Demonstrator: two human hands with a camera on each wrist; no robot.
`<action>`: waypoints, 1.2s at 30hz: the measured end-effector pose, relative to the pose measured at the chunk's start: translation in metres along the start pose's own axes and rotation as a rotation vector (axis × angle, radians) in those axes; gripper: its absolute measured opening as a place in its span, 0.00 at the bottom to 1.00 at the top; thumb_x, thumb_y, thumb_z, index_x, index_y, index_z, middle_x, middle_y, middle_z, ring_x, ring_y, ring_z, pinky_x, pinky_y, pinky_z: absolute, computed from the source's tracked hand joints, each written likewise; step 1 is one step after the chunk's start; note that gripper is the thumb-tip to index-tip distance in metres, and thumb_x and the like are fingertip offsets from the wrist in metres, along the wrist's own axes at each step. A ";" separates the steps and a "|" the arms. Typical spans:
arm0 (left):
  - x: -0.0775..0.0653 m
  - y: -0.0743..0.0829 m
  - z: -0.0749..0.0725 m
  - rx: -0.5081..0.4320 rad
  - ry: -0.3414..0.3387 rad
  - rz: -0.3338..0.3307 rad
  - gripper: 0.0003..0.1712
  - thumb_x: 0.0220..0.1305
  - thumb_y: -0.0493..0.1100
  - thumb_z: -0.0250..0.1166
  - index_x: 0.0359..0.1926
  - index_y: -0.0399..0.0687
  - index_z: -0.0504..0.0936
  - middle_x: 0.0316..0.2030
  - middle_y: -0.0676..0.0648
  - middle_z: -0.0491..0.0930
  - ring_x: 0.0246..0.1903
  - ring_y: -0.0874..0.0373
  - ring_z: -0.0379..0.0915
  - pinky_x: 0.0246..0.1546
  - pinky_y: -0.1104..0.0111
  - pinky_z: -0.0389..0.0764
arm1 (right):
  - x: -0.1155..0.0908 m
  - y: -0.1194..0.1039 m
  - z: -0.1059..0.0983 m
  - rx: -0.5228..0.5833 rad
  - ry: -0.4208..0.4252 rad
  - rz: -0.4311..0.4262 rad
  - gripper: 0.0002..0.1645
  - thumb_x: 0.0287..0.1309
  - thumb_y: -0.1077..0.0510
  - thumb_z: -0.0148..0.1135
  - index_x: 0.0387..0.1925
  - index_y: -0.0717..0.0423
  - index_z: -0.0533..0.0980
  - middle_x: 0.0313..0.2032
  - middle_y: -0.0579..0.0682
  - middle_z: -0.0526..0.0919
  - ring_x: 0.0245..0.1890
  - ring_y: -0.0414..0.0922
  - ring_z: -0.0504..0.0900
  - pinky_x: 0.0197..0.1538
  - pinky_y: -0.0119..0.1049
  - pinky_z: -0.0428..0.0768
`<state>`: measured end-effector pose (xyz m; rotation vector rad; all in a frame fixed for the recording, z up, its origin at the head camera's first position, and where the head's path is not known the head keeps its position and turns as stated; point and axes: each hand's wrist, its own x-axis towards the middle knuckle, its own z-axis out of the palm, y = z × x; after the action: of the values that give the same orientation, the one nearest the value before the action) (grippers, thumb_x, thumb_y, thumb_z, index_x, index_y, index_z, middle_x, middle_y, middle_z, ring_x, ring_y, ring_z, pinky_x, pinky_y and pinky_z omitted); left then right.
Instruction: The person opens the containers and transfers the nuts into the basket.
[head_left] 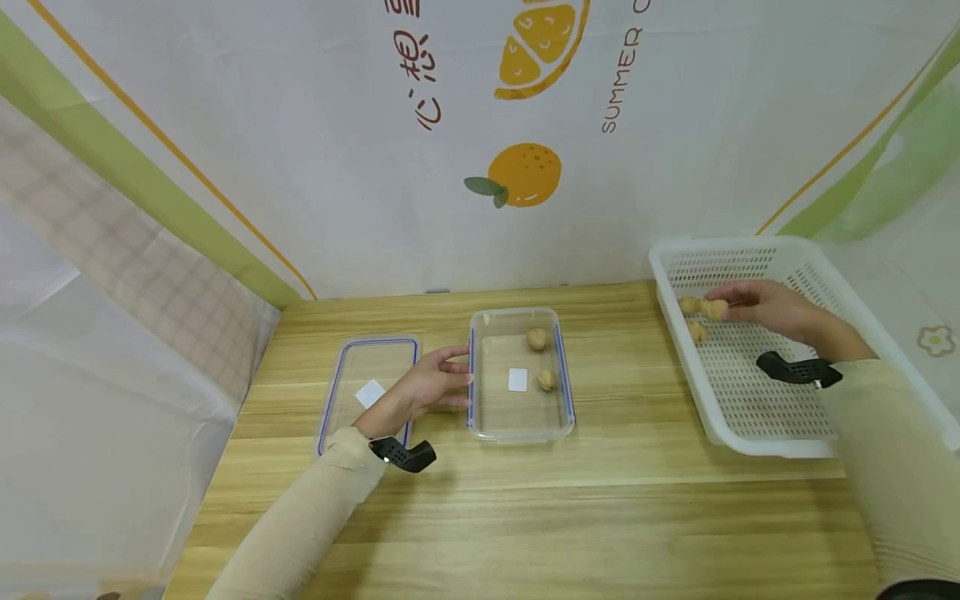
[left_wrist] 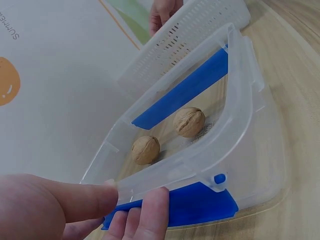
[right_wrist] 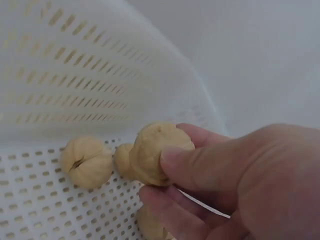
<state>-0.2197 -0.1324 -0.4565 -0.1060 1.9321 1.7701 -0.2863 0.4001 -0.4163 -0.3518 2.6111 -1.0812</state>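
Observation:
My left hand (head_left: 437,382) holds the left side of a clear plastic box (head_left: 521,436). In the left wrist view, the fingers lie against its blue latch (left_wrist: 202,206) and the thumb is at the rim. Inside the box sit two walnuts, an upper walnut (head_left: 536,338) and a lower walnut (head_left: 547,380). Over at the right, my right hand (head_left: 780,312) is inside a white basket (head_left: 750,446), pinching a walnut (right_wrist: 157,150) between thumb and fingers. More walnuts lie below it, among them a pale ridged walnut (right_wrist: 87,162) on the perforated floor.
A clear lid (head_left: 375,354) with a blue seal lies left of the box, partly under my left forearm. The wooden table (head_left: 622,517) meets a fruit-printed white cloth (head_left: 360,208) at its back edge. The basket's raised walls surround my right hand.

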 end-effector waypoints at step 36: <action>-0.002 0.002 0.001 -0.016 0.011 -0.017 0.36 0.72 0.25 0.56 0.77 0.38 0.59 0.54 0.36 0.69 0.44 0.52 0.74 0.41 0.62 0.91 | 0.005 0.023 0.017 -0.159 -0.049 0.005 0.21 0.70 0.68 0.57 0.60 0.78 0.72 0.61 0.78 0.71 0.62 0.74 0.69 0.61 0.65 0.76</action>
<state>-0.2184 -0.1314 -0.4536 -0.1378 1.9201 1.7775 -0.2876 0.4032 -0.4455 -0.4004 2.6590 -0.8543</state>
